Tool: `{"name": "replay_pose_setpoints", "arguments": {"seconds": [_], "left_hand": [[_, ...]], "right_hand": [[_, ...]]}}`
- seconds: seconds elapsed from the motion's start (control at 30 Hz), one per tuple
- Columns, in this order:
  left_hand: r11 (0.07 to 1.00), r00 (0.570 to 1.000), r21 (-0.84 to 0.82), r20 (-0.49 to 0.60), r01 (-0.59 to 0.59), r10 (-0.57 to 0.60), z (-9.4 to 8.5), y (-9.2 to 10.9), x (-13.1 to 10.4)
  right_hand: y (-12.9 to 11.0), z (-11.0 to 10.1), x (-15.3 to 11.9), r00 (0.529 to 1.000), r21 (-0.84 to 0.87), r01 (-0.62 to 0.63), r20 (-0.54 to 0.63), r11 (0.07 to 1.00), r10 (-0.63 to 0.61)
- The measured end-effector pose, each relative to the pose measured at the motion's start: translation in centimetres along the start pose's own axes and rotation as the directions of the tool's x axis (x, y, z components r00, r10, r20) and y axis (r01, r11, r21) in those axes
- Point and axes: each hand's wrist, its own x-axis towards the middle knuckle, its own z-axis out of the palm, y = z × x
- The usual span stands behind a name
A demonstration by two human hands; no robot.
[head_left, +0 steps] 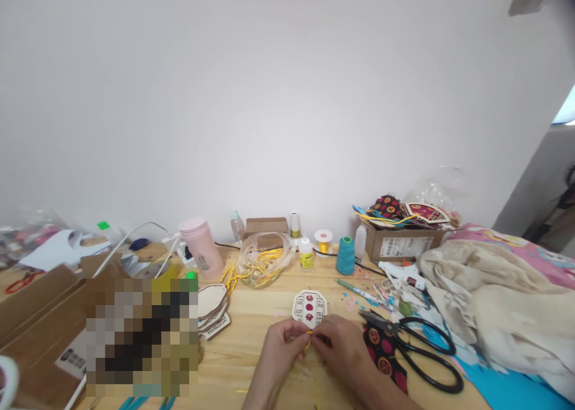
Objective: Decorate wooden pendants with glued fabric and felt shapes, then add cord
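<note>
An octagonal pale wooden ornament with fretwork sides and a red pattern lies on the table in front of me. At its lower edge a thin yellow cord shows between my fingertips. My left hand pinches the cord from the left. My right hand is closed on the cord from the other side, its fingertips nearly meeting the left ones. The exact hold of the fingers on the cord is partly hidden. Black-handled scissors rest on dark patterned fabric beside my right hand.
Stacked wooden pieces lie left of my hands. Behind stand a pink tumbler, a clear bag of yellow cords, a glue bottle and a teal thread cone. Cream cloth heaps up at right; a cardboard box is at left.
</note>
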Motion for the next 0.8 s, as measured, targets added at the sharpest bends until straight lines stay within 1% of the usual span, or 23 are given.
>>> {"name": "replay_pose_setpoints", "arguments": {"seconds": [0.2,0.4,0.67,0.8], "left_hand": [[1.0,1.0,-0.02,-0.012,0.014,-0.014,-0.1,-0.16,0.2],[0.999,1.0,-0.021,-0.001,0.03,-0.03,-0.18,-0.2,0.33],[0.999,0.999,-0.022,-0.019,0.03,-0.03,-0.5,-0.32,0.22],[1.0,1.0,-0.02,-0.009,0.014,-0.015,-0.6,-0.2,0.14]], "right_hand": [[0.56,0.22,0.25,0.999,0.035,0.018,-0.029,0.999,-0.017],[0.7,0.18,0.44,0.997,0.052,-0.008,-0.078,0.999,0.012],[0.41,-0.08,0.19,0.997,0.078,0.027,-0.07,0.997,-0.022],[0.32,-0.13,0.26,0.997,0.087,0.052,-0.058,0.995,-0.047]]}}
